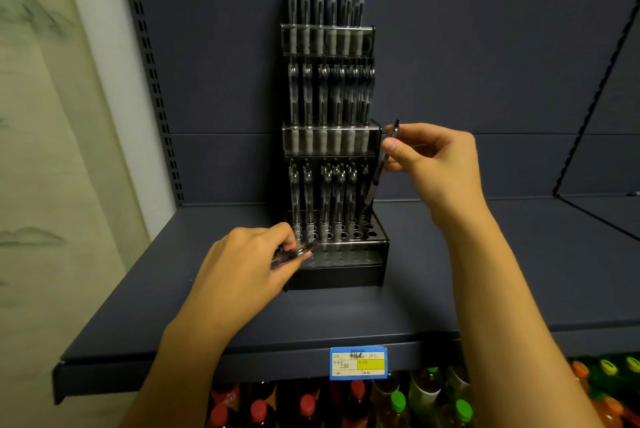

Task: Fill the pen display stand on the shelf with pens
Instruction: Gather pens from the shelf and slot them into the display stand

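Fingers, left hand (242,261): ours curl round a small bundle of spare pens (292,252), their dark tips poking out toward the stand's front corner; the count we cannot tell. The hand hovers just at the base of the pen display stand (341,270), low on the left.

Fingers, right hand (433,157): thumb and forefinger pinch one pen (379,168) near its top. It hangs tilted, tip down, over the right end of the bottom tier, close to a hole but, as we judge it, not seated yet.

Shelf (450,271): dark grey, carrying the stand near its middle against the back panel. A blue-and-yellow price label (358,361) sits on the front lip; bottles (398,400) with red and green caps show below.

Stand, bottom tier: one rear row of pens stands in the holes; the forward rows of holes show open.

Stand, middle tier (330,140): a full-looking row of pens, grips behind the clear front.

Stand, top tier (327,39): likewise a row across.

Progress, as we judge it: upper two tiers done, bottom tier roughly a third filled, front rows left to stock from the left-hand bundle.
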`<state>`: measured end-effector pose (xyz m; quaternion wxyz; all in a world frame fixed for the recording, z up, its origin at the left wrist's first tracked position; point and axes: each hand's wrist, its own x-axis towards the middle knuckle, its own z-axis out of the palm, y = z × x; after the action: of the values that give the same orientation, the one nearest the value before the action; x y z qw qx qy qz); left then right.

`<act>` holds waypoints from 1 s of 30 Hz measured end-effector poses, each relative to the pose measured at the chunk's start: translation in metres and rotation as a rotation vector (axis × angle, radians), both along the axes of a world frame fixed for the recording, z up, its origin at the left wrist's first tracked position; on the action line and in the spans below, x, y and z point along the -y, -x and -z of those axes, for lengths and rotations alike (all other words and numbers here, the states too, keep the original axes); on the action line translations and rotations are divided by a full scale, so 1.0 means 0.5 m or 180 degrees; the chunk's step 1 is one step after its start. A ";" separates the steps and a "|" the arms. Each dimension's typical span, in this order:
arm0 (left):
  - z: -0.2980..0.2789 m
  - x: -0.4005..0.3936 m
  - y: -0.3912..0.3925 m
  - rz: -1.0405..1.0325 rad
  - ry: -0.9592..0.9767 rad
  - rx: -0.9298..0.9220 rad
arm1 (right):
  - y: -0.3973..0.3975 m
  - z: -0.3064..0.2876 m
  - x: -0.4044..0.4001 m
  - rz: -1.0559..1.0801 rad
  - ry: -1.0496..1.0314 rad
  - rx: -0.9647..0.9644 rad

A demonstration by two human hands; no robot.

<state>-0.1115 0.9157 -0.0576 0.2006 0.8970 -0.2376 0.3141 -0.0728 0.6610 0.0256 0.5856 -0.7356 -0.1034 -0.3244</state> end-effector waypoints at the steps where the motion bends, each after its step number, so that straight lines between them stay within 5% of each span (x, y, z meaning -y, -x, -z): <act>1: 0.000 0.000 0.000 -0.0002 -0.0003 -0.0007 | -0.004 0.004 -0.001 0.0034 0.0047 -0.0034; 19: 0.008 0.000 0.002 -0.0004 0.0086 -0.0155 | -0.015 0.052 -0.012 0.0441 0.0867 -0.0575; 30: 0.005 0.010 0.003 0.0007 0.0080 -0.0145 | -0.022 0.043 -0.020 0.0542 0.1954 -0.0817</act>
<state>-0.1132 0.9107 -0.0604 0.2175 0.9011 -0.2300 0.2964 -0.0620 0.6711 0.0039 0.3159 -0.9184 -0.0600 -0.2306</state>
